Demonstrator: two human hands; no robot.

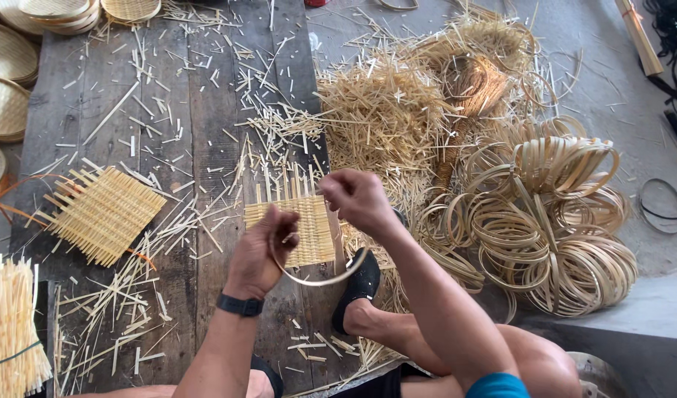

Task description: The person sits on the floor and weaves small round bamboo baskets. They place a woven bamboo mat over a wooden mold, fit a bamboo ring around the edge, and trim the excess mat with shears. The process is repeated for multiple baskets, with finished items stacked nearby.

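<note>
Reaching out from the near edge of the frame, both forearms rise over the wooden worktop [206, 110] and meet above a small woven mat [309, 230]. The left hand [261, 250], with a dark band at the wrist, is seen from the back, knuckles up and fingers curled; its grip is closed on the left end of a thin bamboo ring [324, 278]. The right hand [357, 197] sits higher and slightly farther away, wrist bent and fingers pinched together just over the mat's far right corner; whether it pinches the ring or a strip of the mat, I cannot tell. The ring curves down between the two hands and hangs in front of the mat's near edge, just above a black shoe [357, 289] planted on the worktop near its right edge. The mat lies in the middle of the worktop towards that right edge, loose strip ends sticking up from its far side. A second mat [102, 214] lies well apart near the left edge. Beyond the right edge, a pile of rings [552, 228] rests on the floor.
</note>
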